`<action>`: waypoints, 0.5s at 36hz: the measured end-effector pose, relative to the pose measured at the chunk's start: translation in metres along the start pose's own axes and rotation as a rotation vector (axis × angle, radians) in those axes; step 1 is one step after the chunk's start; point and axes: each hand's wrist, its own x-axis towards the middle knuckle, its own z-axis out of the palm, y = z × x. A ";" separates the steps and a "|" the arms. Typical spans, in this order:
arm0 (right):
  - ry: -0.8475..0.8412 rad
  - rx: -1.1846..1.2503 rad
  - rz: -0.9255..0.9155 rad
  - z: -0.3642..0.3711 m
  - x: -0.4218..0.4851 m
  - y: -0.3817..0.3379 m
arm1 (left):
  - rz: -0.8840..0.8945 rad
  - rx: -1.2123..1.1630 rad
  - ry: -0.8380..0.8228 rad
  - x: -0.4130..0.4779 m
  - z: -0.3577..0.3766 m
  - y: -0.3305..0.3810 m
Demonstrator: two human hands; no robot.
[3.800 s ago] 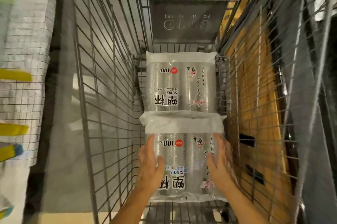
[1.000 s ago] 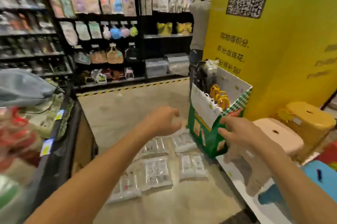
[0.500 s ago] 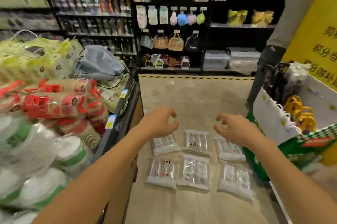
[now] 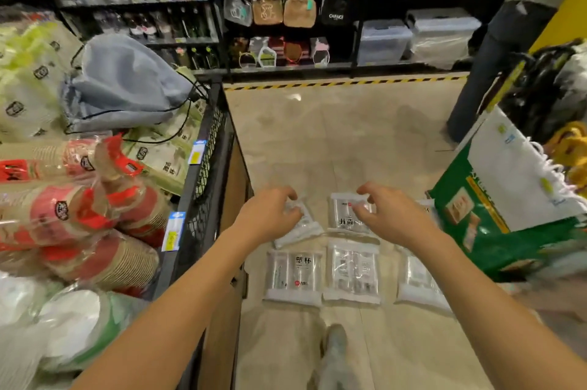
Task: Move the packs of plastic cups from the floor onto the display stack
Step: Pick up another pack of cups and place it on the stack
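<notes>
Several clear packs of plastic cups lie flat on the tan floor in two rows. The front row has a left pack (image 4: pixel 293 275), a middle pack (image 4: pixel 352 272) and a right pack (image 4: pixel 419 278). My left hand (image 4: pixel 268 216) hovers with loosely curled fingers over the back left pack (image 4: pixel 303 226) and covers part of it. My right hand (image 4: pixel 390 215) hovers the same way over the back middle pack (image 4: pixel 344 215). Neither hand holds anything. I cannot tell whether the fingertips touch the packs.
A black mesh display bin (image 4: pixel 203 167) on the left holds red paper-cup packs (image 4: pixel 79 215) and a blue drawstring bag (image 4: pixel 124 84). A green-and-white cardboard box (image 4: pixel 508 199) stands right. A person's legs (image 4: pixel 495 65) stand at the back right. My shoe (image 4: pixel 336 345) is below the packs.
Earlier both hands held a cup pack in a wire cart. The view has since swung to the floor, and both empty hands have dropped closer to the back-row packs.
</notes>
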 end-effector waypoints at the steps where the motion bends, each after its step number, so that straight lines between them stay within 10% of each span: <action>1: -0.004 0.013 0.002 0.008 0.014 0.005 | -0.007 -0.011 0.003 0.014 0.007 -0.006; 18: -0.229 0.260 0.120 0.323 0.217 0.099 | -0.354 -0.356 -0.017 0.198 0.260 -0.192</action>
